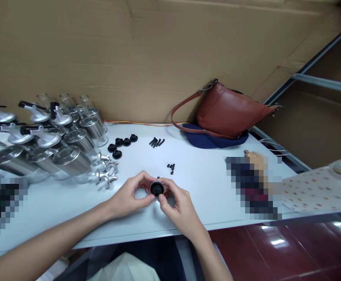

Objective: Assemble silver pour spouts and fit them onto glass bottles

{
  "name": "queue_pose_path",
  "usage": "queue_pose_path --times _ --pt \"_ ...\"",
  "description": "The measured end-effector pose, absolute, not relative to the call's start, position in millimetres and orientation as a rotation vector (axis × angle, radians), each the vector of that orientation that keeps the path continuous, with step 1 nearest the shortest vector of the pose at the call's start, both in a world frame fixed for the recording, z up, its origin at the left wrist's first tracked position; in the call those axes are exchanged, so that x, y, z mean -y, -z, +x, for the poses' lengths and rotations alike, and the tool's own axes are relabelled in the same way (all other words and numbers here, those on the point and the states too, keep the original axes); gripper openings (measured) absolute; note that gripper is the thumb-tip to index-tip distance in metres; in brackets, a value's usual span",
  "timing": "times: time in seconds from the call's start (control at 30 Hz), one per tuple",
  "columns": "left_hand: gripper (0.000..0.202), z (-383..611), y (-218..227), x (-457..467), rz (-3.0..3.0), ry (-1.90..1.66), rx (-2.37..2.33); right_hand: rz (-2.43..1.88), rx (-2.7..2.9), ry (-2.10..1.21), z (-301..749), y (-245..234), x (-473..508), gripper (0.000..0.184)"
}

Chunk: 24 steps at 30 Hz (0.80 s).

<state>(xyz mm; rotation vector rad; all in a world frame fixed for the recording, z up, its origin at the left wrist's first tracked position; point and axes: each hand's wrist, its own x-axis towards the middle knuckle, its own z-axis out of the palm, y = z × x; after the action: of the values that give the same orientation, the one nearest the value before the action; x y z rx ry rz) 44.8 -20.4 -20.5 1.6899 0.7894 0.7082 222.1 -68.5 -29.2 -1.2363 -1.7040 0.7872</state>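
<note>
Pinching a small black round cap [157, 189] between them, the left hand [128, 197] and the right hand [178, 207] meet low over the near part of the white table [205, 183]. Left fingers curl around the cap's left side, thumb underneath; right fingertips grip its right edge, so both hands are grasping the same piece. A bit of silver metal shows behind the cap, too hidden to tell what it is.

Taking the cap as the landmark: just beyond it and slightly right lies a tiny cluster of black nuts [171, 168]. Farther beyond sit a handful of black screws [156, 142], and to their left a loose group of black rubber stoppers [122, 144]. Left of the cap rest several silver pour spouts [104, 171], and beyond those, far left, a crowd of glass-and-steel dispenser bottles [56, 144] lying on their sides and stacked. Well beyond and right of the cap, a brown leather handbag [226, 111] rests on a dark blue cloth [214, 139] against the cardboard wall [147, 54].
</note>
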Motion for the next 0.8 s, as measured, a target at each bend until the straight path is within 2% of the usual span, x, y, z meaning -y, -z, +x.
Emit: queue_pose_path --times 0.37,0.53,0.8 --pt "0.018 44.1 23.8 21.5 1.755 -0.679 -0.809 -1.233 1.754 -0.79 221.5 29.2 69.1 0.026" --pt "0.019 45.6 21.5 25.0 1.804 -0.677 -0.846 -1.202 1.738 -0.822 221.4 28.7 69.8 0.018" --pt "0.024 45.0 25.0 24.4 1.978 -0.758 -0.85 -1.186 1.734 -0.826 221.3 31.3 70.6 0.02"
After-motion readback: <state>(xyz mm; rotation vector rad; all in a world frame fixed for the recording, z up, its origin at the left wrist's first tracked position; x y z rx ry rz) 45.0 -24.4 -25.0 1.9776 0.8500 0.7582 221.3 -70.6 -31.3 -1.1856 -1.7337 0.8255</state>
